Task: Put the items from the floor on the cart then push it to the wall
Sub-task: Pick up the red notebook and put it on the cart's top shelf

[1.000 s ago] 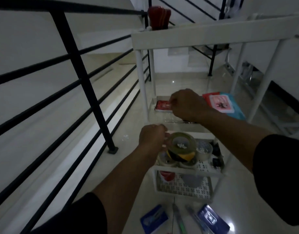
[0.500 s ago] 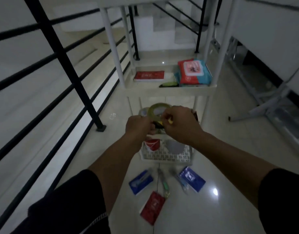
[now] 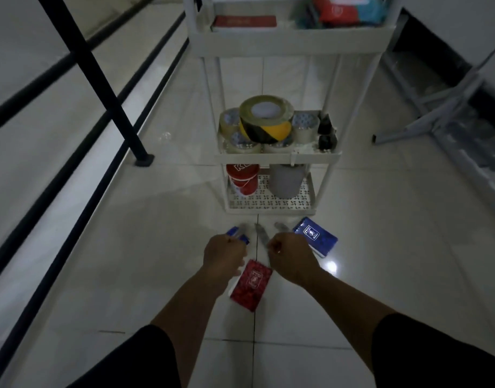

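Cart point(image 3: 277, 156): a white three-tier trolley stands on the pale tiled floor point(image 3: 380, 247), straight ahead of the person.
Middle shelf: a yellow-and-black striped tape roll point(image 3: 264, 119) sits on top of several clear tape rolls point(image 3: 303, 126); small dark objects are at the right end, too dim to identify.
Bottom shelf: a red-and-white can point(image 3: 242, 177) on the left and a grey container point(image 3: 287, 180) on the right, both on the perforated tray.
Top shelf: a red flat pack point(image 3: 245, 22) on the left, a red and teal packet point(image 3: 347, 9) on the right, partly cut off by the frame edge.
Floor items: a red card pack point(image 3: 250, 285) lies between the two wrists; a blue pack point(image 3: 315, 236) lies just right of the right hand; another blue pack point(image 3: 236, 233) shows just beyond the left hand; two blurred pen-like items point(image 3: 261, 235) lie between the blue packs.
Left hand point(image 3: 222, 254): fingers curled downward, over the near blue pack; whether it grips anything cannot be told.
Right hand point(image 3: 289, 256): fingers curled, knuckles up, over the floor items; its grasp cannot be told either.
Railing point(image 3: 101, 79): black metal bars run along the left side.
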`<state>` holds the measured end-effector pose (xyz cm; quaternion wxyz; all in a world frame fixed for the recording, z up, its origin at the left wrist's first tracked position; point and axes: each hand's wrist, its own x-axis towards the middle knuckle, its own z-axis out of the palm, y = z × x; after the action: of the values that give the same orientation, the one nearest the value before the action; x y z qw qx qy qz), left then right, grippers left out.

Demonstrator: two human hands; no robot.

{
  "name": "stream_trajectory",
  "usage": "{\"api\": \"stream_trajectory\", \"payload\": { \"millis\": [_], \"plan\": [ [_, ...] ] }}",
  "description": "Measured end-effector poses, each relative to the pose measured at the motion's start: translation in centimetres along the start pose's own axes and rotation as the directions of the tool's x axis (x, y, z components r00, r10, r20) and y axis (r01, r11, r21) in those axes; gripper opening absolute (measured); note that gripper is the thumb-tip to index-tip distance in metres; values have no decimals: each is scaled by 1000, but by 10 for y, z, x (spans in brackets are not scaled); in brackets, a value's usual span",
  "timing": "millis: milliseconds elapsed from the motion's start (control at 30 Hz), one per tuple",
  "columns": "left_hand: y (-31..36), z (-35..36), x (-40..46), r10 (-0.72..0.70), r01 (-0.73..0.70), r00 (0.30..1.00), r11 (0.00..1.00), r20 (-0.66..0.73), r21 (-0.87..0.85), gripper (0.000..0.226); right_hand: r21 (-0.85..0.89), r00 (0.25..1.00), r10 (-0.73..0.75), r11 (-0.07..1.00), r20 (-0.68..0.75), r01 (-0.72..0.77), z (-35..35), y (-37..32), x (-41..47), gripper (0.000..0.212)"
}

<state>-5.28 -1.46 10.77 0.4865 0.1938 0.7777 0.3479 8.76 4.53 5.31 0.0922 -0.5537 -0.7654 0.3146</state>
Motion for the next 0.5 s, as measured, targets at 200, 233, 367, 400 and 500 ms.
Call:
{"api": "stream_trajectory", "payload": {
  "millis": [200,233,367,400,500],
  "plan": [
    [-28,-2,22,-26,27,1000,999,11,-36,10,95,969,237,965,63,-243,39,22,-4,12],
    [-32,-2,27,-33,33,999,999,11,-29,14,112,956,290,949,51,-294,47,26,-4,12],
    [-48,5,45,-68,68,998,998,-12,10,21,203,849,526,826,55,-525,79,36,-4,23],
    [-53,7,51,-72,73,997,997,-15,36,22,240,809,582,777,80,-582,87,37,-5,26],
    [-60,14,64,-102,103,995,990,-12,97,15,358,711,685,631,161,-689,114,42,0,26]
  ]
}}
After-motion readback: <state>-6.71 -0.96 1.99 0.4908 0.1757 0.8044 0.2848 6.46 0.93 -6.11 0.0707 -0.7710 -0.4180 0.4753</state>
